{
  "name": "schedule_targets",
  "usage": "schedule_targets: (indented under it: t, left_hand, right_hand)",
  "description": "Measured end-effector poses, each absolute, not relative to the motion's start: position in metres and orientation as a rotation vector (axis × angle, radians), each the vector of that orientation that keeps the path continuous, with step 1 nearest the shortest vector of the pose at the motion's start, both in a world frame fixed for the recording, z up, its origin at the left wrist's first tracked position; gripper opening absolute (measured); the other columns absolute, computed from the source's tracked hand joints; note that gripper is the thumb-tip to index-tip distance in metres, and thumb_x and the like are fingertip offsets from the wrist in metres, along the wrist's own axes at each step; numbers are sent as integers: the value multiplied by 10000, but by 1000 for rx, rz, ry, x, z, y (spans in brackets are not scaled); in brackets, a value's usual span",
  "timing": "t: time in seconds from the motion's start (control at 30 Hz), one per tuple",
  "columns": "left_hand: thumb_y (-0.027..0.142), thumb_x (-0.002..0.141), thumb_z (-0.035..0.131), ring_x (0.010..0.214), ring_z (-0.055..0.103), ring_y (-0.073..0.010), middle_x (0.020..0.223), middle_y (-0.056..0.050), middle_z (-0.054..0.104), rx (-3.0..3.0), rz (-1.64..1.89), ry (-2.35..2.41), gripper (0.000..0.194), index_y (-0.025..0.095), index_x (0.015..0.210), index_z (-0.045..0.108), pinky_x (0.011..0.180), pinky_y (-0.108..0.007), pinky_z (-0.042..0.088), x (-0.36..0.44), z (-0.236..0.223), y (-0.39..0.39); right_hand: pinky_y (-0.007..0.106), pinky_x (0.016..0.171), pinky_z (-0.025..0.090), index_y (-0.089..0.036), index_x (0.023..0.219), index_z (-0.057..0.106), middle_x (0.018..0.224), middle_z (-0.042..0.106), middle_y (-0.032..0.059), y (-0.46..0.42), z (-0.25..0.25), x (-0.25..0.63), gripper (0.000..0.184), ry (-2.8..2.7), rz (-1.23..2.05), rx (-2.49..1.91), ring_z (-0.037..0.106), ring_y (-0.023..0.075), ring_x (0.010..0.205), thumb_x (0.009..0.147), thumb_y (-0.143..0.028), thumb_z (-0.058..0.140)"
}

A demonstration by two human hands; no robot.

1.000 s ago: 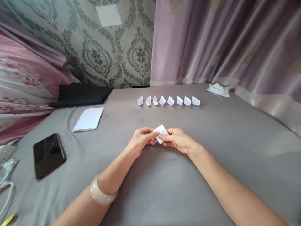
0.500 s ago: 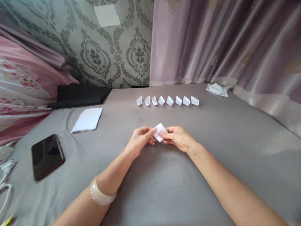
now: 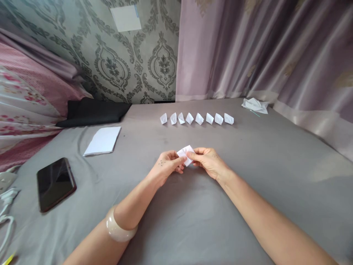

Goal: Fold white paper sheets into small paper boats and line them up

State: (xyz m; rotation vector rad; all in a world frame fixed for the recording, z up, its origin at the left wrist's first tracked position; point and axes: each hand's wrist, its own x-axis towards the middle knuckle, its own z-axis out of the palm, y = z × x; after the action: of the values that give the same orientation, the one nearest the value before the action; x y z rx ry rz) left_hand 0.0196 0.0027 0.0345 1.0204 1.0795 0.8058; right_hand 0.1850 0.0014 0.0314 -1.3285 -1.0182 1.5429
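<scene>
Between my hands is a small folded square of white paper (image 3: 182, 151), tilted, with crease lines on its face. My left hand (image 3: 167, 165) pinches its lower left side, thumb on top and fingers behind. On the right side, my right hand (image 3: 207, 161) also pinches the paper, its thumb lying over the face. The fingertips behind the paper are hidden. Beyond my hands, several small folded white paper pieces (image 3: 199, 118) stand in a row across the grey cloth (image 3: 193, 221).
To the left lie a stack of white paper (image 3: 102, 141), a phone (image 3: 56, 184) and a white cable with a plug (image 3: 9, 197). A black folded cloth (image 3: 96, 111) is at the back left. Crumpled white paper (image 3: 255, 105) lies at the back right by the curtain (image 3: 234, 48).
The folded paper has turned between my fingers, from standing on a corner to a tilted square. My left thumb has moved further in over its lower edge. The row of pieces is unchanged.
</scene>
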Motion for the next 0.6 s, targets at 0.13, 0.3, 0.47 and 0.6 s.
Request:
schedule_targets:
  t: [0.13,0.3,0.47,0.6]
  left_hand:
    - [428,680,748,467,525,-84,540,-3,584,1048,883,1108,342,122,690,597,485,-213,438,18,34,5]
    - [349,680,743,434,503,-75,502,-6,573,1008,900,1146,278,127,621,585,460,-199,410,14,29,10]
    - [400,697,715,440,500,-80,538,-15,582,991,872,1197,299,118,676,618,461,-213,423,13,23,13]
    - [405,701,699,442,476,-67,552,-1,579,1128,893,1168,290,126,691,617,455,-193,380,13,18,15]
  right_hand:
    - [208,627,495,-149,826,754,809,720,55,2,30,187,312,-1045,1669,-1280,628,118,727,644,-400,792]
    - [211,634,494,-167,851,759,765,720,38,3,29,187,239,-1038,1581,-1299,625,103,683,704,-355,744]
    - [208,565,450,-153,789,752,663,689,27,5,32,180,195,-1089,1496,-1398,580,89,585,702,-325,721]
    - [213,517,432,-150,833,725,680,685,26,7,29,175,251,-1227,1378,-1424,566,95,547,732,-373,669]
